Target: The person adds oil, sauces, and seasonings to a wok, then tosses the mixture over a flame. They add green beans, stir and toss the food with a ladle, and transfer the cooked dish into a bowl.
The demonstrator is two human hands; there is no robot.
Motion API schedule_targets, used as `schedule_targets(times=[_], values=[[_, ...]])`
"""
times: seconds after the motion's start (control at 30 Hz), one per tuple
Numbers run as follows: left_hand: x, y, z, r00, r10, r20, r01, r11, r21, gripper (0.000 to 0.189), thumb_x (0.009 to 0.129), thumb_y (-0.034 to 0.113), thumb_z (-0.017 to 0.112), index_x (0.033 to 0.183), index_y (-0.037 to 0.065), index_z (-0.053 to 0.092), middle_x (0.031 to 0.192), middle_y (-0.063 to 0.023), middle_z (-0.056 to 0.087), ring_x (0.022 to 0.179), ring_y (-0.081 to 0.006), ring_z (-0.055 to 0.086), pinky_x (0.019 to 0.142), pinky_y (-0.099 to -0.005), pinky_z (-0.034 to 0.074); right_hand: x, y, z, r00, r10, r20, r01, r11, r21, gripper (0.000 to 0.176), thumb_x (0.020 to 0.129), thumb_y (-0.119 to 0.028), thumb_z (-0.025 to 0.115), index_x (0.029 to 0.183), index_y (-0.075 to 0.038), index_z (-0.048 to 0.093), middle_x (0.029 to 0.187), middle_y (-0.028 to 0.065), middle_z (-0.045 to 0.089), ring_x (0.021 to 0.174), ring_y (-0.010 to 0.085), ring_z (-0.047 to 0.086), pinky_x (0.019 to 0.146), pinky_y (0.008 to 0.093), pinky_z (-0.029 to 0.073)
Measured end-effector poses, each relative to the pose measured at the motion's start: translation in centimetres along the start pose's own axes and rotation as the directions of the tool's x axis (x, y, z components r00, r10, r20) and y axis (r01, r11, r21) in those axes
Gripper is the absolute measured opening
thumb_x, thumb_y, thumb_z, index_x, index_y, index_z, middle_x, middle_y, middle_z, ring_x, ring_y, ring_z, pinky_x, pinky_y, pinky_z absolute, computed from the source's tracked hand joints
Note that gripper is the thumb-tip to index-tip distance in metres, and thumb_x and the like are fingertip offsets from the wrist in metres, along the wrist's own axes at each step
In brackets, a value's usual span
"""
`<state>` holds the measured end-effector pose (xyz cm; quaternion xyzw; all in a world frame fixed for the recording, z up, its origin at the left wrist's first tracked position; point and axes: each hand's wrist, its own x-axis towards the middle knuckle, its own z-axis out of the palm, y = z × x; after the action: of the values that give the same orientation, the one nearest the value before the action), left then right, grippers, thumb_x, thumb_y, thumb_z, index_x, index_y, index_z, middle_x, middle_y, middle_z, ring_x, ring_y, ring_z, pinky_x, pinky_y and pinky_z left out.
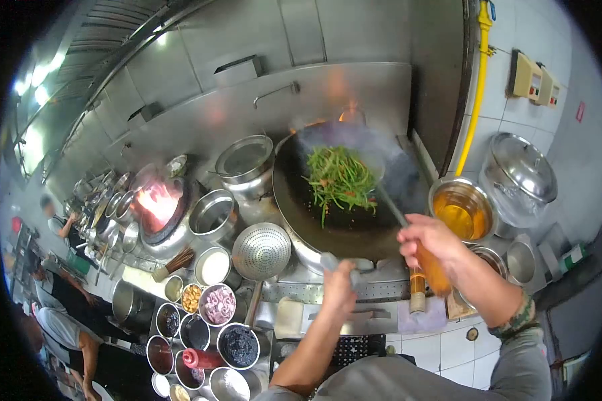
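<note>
A large dark wok (294, 194) sits on the stove with flames at its far rim. Green strips of vegetable with small red bits (341, 177) are heaped in it, amid smoke. My right hand (429, 242) grips the wooden handle of a ladle (435, 271), whose metal shaft reaches over the wok to the vegetables; its bowl is partly hidden by smoke. At the wok's near edge, my left hand (341, 284) is closed round a greyish cloth (346, 262) against the rim.
A perforated strainer (261, 251), lidded pot (245, 158) and seasoning containers (239, 345) stand on the left. An oil bowl (460, 210) and covered pot (523, 167) are on the right. Flames rise from another wok (158, 207); several people (80, 334) stand at far left.
</note>
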<state>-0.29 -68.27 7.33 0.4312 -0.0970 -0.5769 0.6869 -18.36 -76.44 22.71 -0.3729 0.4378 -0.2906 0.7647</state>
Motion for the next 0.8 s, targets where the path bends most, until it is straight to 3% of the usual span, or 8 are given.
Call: schedule_targets(times=[0.03,0.13,0.27,0.33,0.4,0.47,0.67,0.8], values=[[-1.2,2.2,0.8,0.995,-0.095,-0.018,0.095,0.995,-0.042,0.032,0.086,0.009,0.058,0.118,0.008,0.054,0.114,-0.0102,0.061,0.103,-0.0266,0.061,0.093,-0.0476,0.050,0.6,-0.5,-1.2,0.972,0.047,0.230,-0.073,0.992,0.107,0.020,0.093,-0.001,0.055,0.108,-0.007,0.045,0.086,0.0071,0.055,0.063,0.0106,0.052,0.050,0.0275,0.041],[-3.1,2.9,0.1,0.980,-0.196,-0.023,0.191,0.973,-0.129,0.028,0.086,0.015,0.063,0.113,0.011,0.059,0.112,-0.0084,0.064,0.104,-0.0271,0.060,0.093,-0.0516,0.048,1.0,0.9,-4.6,0.930,0.093,0.357,-0.188,0.952,0.240,0.016,0.094,-0.001,0.055,0.106,-0.006,0.047,0.090,0.0097,0.056,0.063,0.0096,0.052,0.048,0.0262,0.040],[-3.3,0.3,-1.3,0.958,-0.272,-0.085,0.252,0.948,-0.195,0.030,0.086,0.018,0.063,0.115,0.012,0.059,0.114,-0.0096,0.064,0.105,-0.0282,0.059,0.092,-0.0500,0.048,-1.2,-0.2,-5.9,0.959,0.083,0.272,-0.133,0.976,0.171,0.026,0.093,-0.003,0.058,0.119,-0.002,0.051,0.086,0.0037,0.057,0.062,0.0085,0.052,0.045,0.0253,0.039],[-2.0,0.0,-1.6,0.956,-0.280,-0.087,0.256,0.942,-0.218,0.030,0.087,0.018,0.063,0.116,0.011,0.059,0.115,-0.0111,0.063,0.105,-0.0287,0.059,0.091,-0.0497,0.049,-2.0,-0.6,-6.0,0.970,0.139,0.202,-0.093,0.971,-0.221,0.056,0.095,-0.005,0.057,0.147,-0.002,0.034,0.090,0.0096,0.058,0.066,0.0120,0.055,0.048,0.0302,0.044],[-0.4,-0.2,-1.5,0.945,-0.311,-0.102,0.285,0.935,-0.212,0.026,0.089,0.016,0.059,0.113,0.007,0.057,0.112,-0.0128,0.064,0.102,-0.0301,0.062,0.088,-0.0513,0.052,-1.3,2.8,-7.3,0.987,0.118,0.112,-0.003,0.704,-0.711,0.067,0.097,-0.007,0.056,0.156,-0.003,0.023,0.098,0.0160,0.064,0.072,0.0191,0.063,0.056,0.0369,0.051],[1.0,-0.3,-0.5,0.936,-0.329,-0.126,0.302,0.933,-0.197,0.023,0.091,0.015,0.057,0.111,0.005,0.056,0.110,-0.0135,0.064,0.101,-0.0303,0.062,0.086,-0.0518,0.053,1.9,9.9,-8.7,0.973,-0.186,0.135,0.156,0.102,-0.983,0.072,0.096,-0.011,0.054,0.159,-0.011,0.020,0.126,0.0319,0.060,0.098,0.0442,0.067,0.088,0.0453,0.055],[2.3,1.3,0.9,0.948,-0.253,-0.195,0.234,0.966,-0.113,0.019,0.093,0.015,0.053,0.109,0.007,0.055,0.105,-0.0139,0.065,0.102,-0.0295,0.063,0.081,-0.0479,0.055,1.6,3.6,-13.5,0.884,-0.277,0.376,0.385,-0.022,-0.923,0.070,0.093,-0.008,0.057,0.157,-0.018,0.031,0.141,0.0245,0.055,0.120,0.0390,0.061,0.103,0.0422,0.049],[-2.6,0.8,0.4,0.951,-0.297,-0.081,0.284,0.948,-0.144,0.022,0.094,0.018,0.052,0.114,0.009,0.057,0.107,-0.0130,0.065,0.102,-0.0285,0.063,0.084,-0.0518,0.052,0.1,-1.2,-17.2,0.839,-0.052,0.542,0.538,-0.075,-0.840,0.069,0.091,-0.009,0.061,0.154,-0.021,0.039,0.141,0.0189,0.057,0.122,0.0330,0.062,0.103,0.0406,0.049]])
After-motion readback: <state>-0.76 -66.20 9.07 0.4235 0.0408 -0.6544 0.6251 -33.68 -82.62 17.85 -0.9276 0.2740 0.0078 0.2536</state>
